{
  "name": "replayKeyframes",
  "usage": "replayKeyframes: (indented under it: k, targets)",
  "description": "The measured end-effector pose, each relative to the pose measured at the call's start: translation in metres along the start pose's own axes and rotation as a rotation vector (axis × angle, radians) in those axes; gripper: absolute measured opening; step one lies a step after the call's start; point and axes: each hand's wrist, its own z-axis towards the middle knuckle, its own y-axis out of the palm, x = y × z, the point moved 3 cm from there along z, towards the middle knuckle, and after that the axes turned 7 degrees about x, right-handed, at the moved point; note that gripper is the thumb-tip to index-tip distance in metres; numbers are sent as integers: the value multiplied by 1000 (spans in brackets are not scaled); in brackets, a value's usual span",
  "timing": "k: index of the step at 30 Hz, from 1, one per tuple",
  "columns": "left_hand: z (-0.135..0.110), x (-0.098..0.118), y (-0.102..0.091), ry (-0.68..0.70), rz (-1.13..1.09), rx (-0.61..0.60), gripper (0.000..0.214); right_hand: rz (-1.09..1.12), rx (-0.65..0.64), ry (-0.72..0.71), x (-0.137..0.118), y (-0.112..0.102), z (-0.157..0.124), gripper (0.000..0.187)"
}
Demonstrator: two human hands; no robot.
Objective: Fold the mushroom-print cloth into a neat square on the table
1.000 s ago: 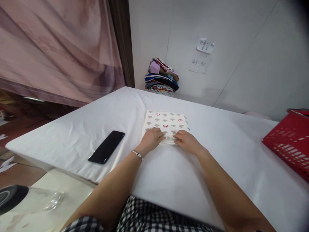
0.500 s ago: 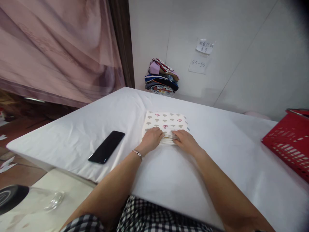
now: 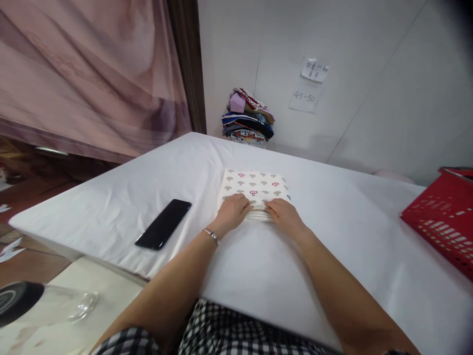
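Note:
A folded cream cloth with grey and red mushroom prints lies flat in front of me, its stacked layers showing along the near edge. My left hand grips the near left part of that edge, thumb and fingers pinched on the layers. On the near right part, my right hand pinches the edge in the same way. Between the two hands a short stretch of the folded layers is visible. Both palms face down, and the fingertips are partly hidden.
A black phone lies left of my forearm on the white-covered table. At the right stands a red plastic basket. Folded clothes are piled against the wall. A clear bottle with a black lid rests at lower left.
My right fingers have shifted slightly and closed further on the cloth's near edge. The left hand and the cloth stay in nearly the same place.

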Motion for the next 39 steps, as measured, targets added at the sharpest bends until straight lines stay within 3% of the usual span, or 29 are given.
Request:
replayKeyframes:
  k: [6,20,29,39]
  targets:
    - [-3,9,0,89,-39,123,11,5,18,35,3,3,0,24]
    - [-2,17,9,141,67,-5,18,-22,54,3,2,5,1,20]
    - [-2,17,11,108,3,110,16,-5,11,-66,-4,-1,-1,17]
    - [0,15,12,84,21,48,19,-110,10,-49,-6,2,1,17]
